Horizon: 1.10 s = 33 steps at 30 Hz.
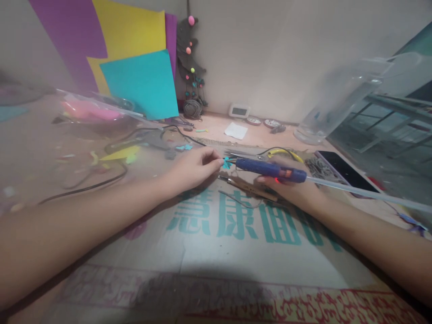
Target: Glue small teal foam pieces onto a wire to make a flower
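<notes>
My right hand [292, 186] is wrapped round a blue hot glue gun [258, 166], and a long clear glue stick [357, 191] sticks out of its back end. The gun's nozzle points left and meets a small teal cut-out piece [227, 163], or lies just in front of it. My left hand [199, 167] is closed in a pinch at that piece's left edge. Below the gun, a wooden-handled craft knife [251, 188] lies on the printed board [216, 256], with a short grey cord [241, 202] beside it.
Scissors [241, 154], a yellow-handled tool [290, 154], grey yarn [320, 168] and a phone [344, 173] lie beyond my right hand. A clear pitcher [334, 108] stands at the back right. Teal, yellow and purple sheets [141, 85] lean at the back left. A dark cable [84, 184] crosses the left side.
</notes>
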{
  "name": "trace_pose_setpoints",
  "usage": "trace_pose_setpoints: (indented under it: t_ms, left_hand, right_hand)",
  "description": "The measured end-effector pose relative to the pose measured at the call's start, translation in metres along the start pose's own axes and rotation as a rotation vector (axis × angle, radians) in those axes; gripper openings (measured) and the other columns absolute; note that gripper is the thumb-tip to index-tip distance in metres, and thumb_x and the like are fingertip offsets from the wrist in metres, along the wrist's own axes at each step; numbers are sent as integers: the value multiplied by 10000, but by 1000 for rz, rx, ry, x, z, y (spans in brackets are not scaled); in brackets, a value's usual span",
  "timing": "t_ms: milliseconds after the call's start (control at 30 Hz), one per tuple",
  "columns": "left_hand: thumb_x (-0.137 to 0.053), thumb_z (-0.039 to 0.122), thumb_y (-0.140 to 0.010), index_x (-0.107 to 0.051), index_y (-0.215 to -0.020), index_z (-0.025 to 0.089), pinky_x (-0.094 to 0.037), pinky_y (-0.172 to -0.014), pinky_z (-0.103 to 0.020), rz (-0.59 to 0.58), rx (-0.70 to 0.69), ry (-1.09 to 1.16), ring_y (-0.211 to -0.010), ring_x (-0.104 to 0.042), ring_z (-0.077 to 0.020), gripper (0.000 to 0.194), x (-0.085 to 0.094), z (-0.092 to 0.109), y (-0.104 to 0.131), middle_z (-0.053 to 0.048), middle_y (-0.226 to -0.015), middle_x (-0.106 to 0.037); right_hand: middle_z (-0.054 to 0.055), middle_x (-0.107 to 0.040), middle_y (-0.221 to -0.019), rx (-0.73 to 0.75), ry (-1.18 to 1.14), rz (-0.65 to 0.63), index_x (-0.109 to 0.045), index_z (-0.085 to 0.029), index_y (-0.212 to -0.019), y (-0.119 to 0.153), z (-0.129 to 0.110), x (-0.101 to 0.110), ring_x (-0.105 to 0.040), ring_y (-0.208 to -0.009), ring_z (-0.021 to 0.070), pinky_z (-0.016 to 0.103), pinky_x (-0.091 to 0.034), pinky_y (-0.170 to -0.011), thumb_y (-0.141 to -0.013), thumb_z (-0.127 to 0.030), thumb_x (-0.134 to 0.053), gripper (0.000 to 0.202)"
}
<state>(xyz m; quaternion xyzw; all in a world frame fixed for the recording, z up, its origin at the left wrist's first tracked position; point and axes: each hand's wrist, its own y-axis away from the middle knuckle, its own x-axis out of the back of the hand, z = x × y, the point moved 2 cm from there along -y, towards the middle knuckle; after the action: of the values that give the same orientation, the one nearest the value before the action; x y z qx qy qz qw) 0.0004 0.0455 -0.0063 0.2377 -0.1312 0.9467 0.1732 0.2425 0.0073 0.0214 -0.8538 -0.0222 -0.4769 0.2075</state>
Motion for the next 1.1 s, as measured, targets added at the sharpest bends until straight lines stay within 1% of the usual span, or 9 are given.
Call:
trace_pose_setpoints:
  t_ms: [200, 367, 600, 667, 733, 833, 933, 1000, 1100]
  left_hand:
    - [-549, 414, -886, -613, -814, 193, -355, -505, -245, 16, 15, 4, -528, -514, -125, 240, 0, 1, 0, 0, -654, -635]
    - [-549, 409, -886, -613, -817, 190, -351, -504, -241, 22, 18, 11, -520, -510, -121, 238, 1, 2, 1, 7, -640, -625]
    - [-536, 417, -892, -619, -838, 180, -371, -522, -242, 47, 17, 16, -558, -544, -130, 257, 0, -6, -2, -8, -699, -655]
    - [-542, 419, -886, -612, -821, 180, -390, -542, -245, 56, 18, 35, -580, -558, -137, 257, 0, -9, -4, -5, -689, -649]
    - [-549, 416, -879, -601, -796, 180, -409, -565, -248, 71, 12, 59, -604, -568, -142, 256, 0, -11, -7, -2, -677, -641]
    - [-555, 411, -874, -586, -770, 181, -427, -594, -251, 77, 3, 92, -622, -573, -142, 255, 1, -12, -9, -1, -675, -641]
    - [-554, 417, -876, -576, -760, 184, -431, -597, -248, 72, 22, 105, -620, -578, -141, 261, 0, -10, -8, 2, -671, -644]
    - [-552, 426, -877, -571, -757, 187, -423, -568, -241, 70, 43, 103, -602, -576, -138, 268, 0, -9, -7, 4, -669, -645]
    - [-545, 435, -875, -571, -774, 194, -380, -487, -230, 63, 69, 95, -510, -536, -126, 263, -3, -9, -6, 19, -625, -629]
  right_hand:
    - [-18, -530, -609, 28, 26, 15, -491, -237, -644, -1, 1, 0, -505, -577, 160, 294, -356, -533, -763, -401, -697, 289]
    - [-20, -537, -614, 8, 24, 6, -506, -236, -666, -1, 1, 1, -515, -578, 159, 291, -363, -529, -776, -398, -685, 265]
    - [-10, -554, -611, 41, 48, 9, -490, -240, -655, -2, 3, 1, -531, -579, 168, 305, -372, -519, -790, -398, -678, 280]
    - [-6, -565, -613, 35, 33, 30, -492, -241, -659, -2, 3, 2, -541, -581, 173, 310, -385, -517, -788, -404, -678, 279]
    - [-1, -586, -632, 26, -5, 38, -508, -242, -680, -2, 1, 3, -559, -591, 177, 312, -411, -525, -783, -414, -679, 264]
    - [16, -631, -684, 39, -72, 4, -560, -239, -719, 0, -2, 5, -600, -625, 191, 323, -460, -559, -810, -431, -645, 229]
    - [41, -699, -822, 80, -170, -4, -644, -238, -798, 1, -1, 7, -664, -768, 220, 346, -518, -677, -879, -443, -573, 231]
    - [39, -720, -886, 77, -276, -7, -685, -247, -857, 1, 2, 8, -677, -837, 221, 351, -531, -755, -927, -457, -518, 277]
    - [34, -735, -916, 19, -456, 2, -716, -258, -894, -4, 9, 8, -682, -839, 214, 348, -534, -768, -958, -512, -466, 362]
